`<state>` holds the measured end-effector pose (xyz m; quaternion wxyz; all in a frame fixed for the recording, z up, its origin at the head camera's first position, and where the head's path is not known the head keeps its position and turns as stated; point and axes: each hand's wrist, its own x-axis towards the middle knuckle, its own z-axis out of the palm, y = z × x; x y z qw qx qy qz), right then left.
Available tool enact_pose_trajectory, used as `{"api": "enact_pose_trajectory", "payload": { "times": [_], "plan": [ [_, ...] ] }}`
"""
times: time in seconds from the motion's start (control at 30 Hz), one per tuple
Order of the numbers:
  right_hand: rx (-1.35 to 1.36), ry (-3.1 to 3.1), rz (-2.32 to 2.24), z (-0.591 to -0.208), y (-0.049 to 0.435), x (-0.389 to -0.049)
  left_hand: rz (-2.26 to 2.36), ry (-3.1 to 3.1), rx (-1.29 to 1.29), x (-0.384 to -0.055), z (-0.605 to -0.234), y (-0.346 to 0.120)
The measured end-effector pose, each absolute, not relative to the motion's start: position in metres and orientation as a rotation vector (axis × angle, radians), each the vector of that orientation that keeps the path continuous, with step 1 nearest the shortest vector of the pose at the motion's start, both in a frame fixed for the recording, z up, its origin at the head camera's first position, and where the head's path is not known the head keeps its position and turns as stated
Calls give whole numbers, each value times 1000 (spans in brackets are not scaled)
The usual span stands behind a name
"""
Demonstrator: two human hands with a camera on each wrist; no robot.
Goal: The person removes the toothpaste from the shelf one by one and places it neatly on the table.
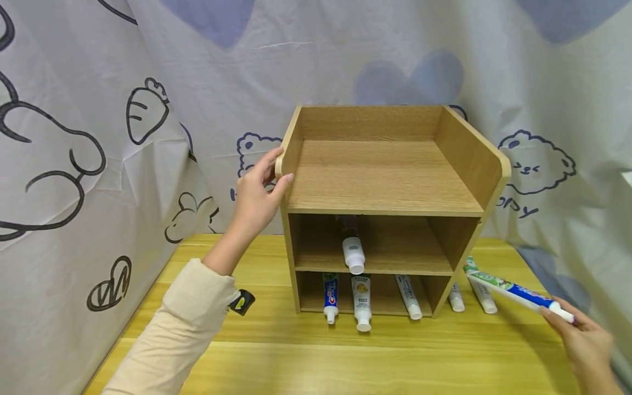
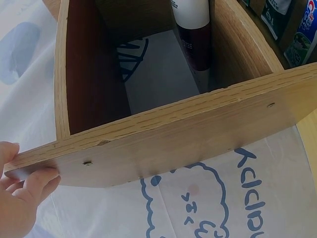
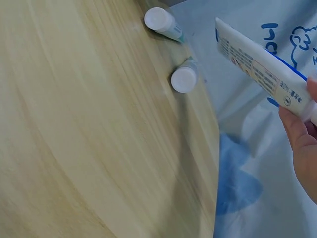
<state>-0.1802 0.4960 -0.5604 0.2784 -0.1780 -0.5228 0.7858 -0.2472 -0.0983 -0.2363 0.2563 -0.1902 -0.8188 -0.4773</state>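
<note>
My left hand (image 1: 258,192) grips the front edge of the left side panel of a wooden shelf (image 1: 380,175), fingers outside and thumb in front; the left wrist view shows that panel (image 2: 163,144) close up. Off to the right, my right hand (image 1: 582,340) pinches a blue, white and green toothpaste tube (image 1: 518,292) near its white cap, holding it above the table. The right wrist view shows the printed white back of this toothpaste tube (image 3: 262,69). Two white-capped tubes, one nearer the shelf (image 1: 456,299) and one farther right (image 1: 484,296), lie on the table beyond it.
A dark tube with a white cap (image 1: 353,255) lies in the middle compartment. Below are a blue toothpaste tube (image 1: 331,296), a white one with an orange picture (image 1: 362,302) and another white one (image 1: 408,297). Printed curtains (image 1: 321,55) hang around the wooden table (image 1: 296,362).
</note>
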Motion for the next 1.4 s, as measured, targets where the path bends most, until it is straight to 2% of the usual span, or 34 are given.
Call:
{"api": "enact_pose_trajectory", "payload": {
  "times": [0.17, 0.33, 0.73, 1.07, 1.27, 1.4],
  "plan": [
    [-618, -1360, 2079, -565, 495, -187, -1306, -2212, -527, -247, -236, -98],
    [-768, -1521, 1866, -563, 488, -189, -1308, -2207, -532, -247, -237, -98],
    [-840, -1496, 1754, -563, 471, -193, -1301, -2241, -524, -245, -238, -99],
    [-975, -1367, 1745, -504, 414, -176, -1310, -2226, -521, -247, -238, -98],
    [-1038, -1322, 1753, -495, 408, -177, -1320, -2227, -514, -246, -235, -96],
    [-1104, -1538, 1671, -495, 410, -179, -1322, -2219, -504, -246, -234, -97]
  ]
}}
